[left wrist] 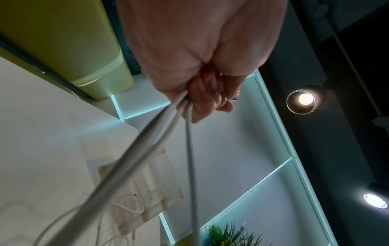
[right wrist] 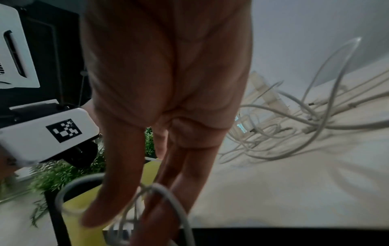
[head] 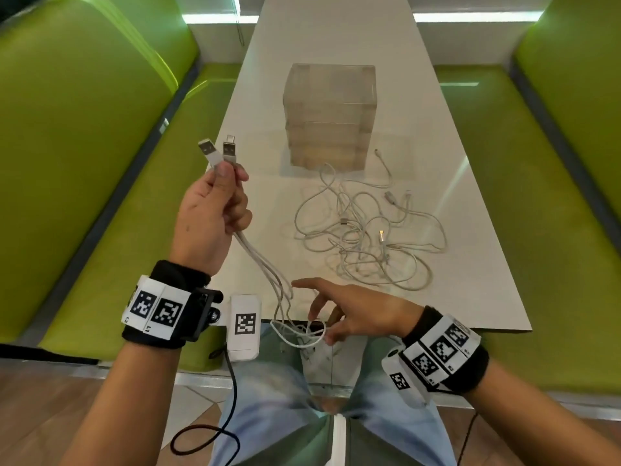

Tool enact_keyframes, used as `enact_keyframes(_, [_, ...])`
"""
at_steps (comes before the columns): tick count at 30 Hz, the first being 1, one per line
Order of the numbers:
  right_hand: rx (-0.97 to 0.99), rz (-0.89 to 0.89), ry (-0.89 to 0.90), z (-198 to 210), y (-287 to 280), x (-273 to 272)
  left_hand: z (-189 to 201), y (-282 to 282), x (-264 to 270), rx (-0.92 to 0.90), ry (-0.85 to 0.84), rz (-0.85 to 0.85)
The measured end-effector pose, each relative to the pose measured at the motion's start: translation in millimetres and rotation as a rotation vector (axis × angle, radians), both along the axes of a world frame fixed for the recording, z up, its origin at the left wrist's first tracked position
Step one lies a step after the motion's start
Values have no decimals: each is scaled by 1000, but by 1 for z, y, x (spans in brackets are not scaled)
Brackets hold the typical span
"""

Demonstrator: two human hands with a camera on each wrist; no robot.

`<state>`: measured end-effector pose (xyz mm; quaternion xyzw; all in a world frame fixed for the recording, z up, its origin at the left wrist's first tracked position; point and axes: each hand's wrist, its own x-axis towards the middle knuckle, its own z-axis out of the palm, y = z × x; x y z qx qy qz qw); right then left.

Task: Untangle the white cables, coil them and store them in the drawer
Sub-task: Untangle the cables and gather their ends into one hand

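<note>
My left hand (head: 228, 176) is raised over the table's left edge and grips a bundle of white cables (head: 262, 264) just below their USB plugs (head: 218, 151), which stick up. In the left wrist view the fingers (left wrist: 210, 99) curl round the strands (left wrist: 147, 141). The bundle hangs down into loose loops (head: 299, 334) at the table's front edge. My right hand (head: 332, 314) is open there, fingers spread among the loops (right wrist: 168, 196). A tangle of more white cables (head: 369, 237) lies mid-table. Behind it stands the small translucent drawer unit (head: 327, 112), its drawers closed.
The white table (head: 470, 280) runs away from me between two green bench seats, one at left (head: 84, 163) and one at right (head: 554, 196). Its front edge is just above my lap. A black cord (head: 232, 398) hangs from the left wrist camera.
</note>
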<state>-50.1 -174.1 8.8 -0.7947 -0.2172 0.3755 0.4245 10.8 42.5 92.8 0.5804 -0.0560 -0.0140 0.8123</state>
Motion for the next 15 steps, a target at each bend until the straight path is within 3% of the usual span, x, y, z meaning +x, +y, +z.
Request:
enact_keyframes(5, [84, 3, 286, 0, -15, -5, 7, 3, 0, -36, -4, 28])
enact_keyframes(9, [-100, 163, 181, -7, -21, -8, 10, 1, 1, -39, 19, 52])
enact_keyframes(15, [-15, -108, -38, -13, -22, -10, 13, 0, -1, -33, 13, 53])
